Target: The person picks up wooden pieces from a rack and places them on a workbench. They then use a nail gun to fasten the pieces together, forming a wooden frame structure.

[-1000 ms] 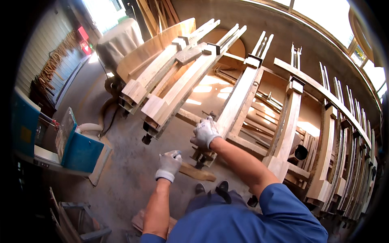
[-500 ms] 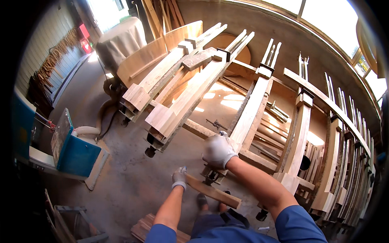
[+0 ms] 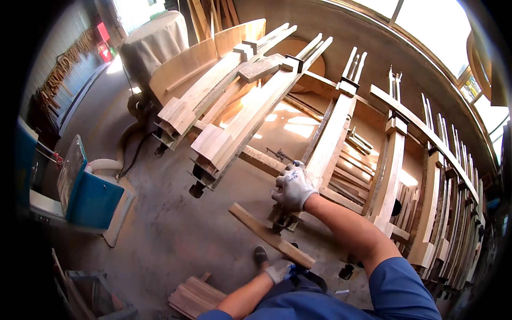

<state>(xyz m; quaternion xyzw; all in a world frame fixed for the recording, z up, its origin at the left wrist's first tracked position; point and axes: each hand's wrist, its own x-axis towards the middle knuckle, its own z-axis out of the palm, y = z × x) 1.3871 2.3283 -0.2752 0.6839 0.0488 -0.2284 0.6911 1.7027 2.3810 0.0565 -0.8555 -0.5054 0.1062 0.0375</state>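
Note:
My right hand, in a white work glove, lies over the near end of a pale wooden beam held in a long bar clamp, its fingers curled round that end. Below it, a narrow wooden bar slants across the clamp's near end, at the screw. My left hand, also gloved, is low in front of my waist, beside the bar's right end. Its fingers are mostly hidden, so I cannot tell whether they touch the bar.
More clamped beams stand to the left, and a rack of bar clamps to the right. A long batten lies across the clamps. Stacked boards are near my feet. A blue machine stands left.
My left hand has left the bar's left end and come down toward my waist. The bar has turned, its left end now higher. My right hand stays at the beam's end.

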